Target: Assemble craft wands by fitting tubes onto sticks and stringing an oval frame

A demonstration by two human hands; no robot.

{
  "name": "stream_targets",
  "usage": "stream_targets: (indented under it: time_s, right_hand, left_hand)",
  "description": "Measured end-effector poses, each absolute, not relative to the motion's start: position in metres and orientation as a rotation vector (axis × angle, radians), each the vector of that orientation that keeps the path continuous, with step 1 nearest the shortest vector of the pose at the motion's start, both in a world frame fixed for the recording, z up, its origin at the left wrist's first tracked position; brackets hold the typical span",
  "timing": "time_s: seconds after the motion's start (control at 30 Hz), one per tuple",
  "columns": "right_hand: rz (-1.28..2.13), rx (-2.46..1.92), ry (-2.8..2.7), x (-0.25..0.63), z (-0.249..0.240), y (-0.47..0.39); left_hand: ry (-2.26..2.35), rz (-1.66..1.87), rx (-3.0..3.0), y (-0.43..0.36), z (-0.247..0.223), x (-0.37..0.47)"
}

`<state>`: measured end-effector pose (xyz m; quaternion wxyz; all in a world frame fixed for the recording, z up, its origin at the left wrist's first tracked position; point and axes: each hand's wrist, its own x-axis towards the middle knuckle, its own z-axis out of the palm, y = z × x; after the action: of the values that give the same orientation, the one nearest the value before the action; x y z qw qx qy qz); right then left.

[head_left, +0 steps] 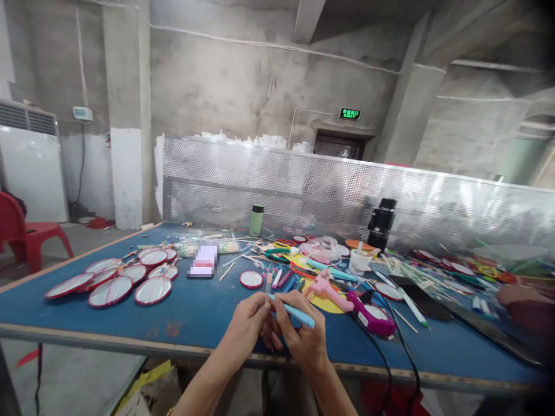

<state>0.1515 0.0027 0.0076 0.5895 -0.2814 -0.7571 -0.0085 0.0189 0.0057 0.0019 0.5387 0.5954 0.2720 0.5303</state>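
Observation:
My left hand (248, 325) is closed on a small flat stick (269, 281) that points up from its fingertips, above the table's front edge. Beside it, my right hand (304, 332) grips a light blue pen (298, 314), its tip at the stick. The two hands are close together, and the fingers below the stick partly overlap. Just beyond them a round white disc with a red rim (251, 279) lies on the blue table (195, 323). A pink glue gun (327, 289) rests to the right of my right hand.
Several red-rimmed discs (110, 290) are piled at the left. A purple device (372, 315) with black cables, a white cup (359, 262), pens and sticks cover the right. A green bottle (256, 221) and a black bottle (381, 224) stand behind. Another person's hand (518, 294) is far right.

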Motion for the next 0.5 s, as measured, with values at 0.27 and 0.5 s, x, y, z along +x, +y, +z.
stream_targets:
  time_s: [0.27,0.5]
  right_hand:
    - [-0.053,-0.616,-1.748,0.1507,0.0081,0.0019]
    - [-0.056,-0.607,-1.762,0.1502,0.0093,0.0008]
  left_hand:
    - [0.645,1.256,1.413,0.0055,0.0011,0.0193]
    - [0.626,1.272,1.424,0.0052,0.0016,0.0185]
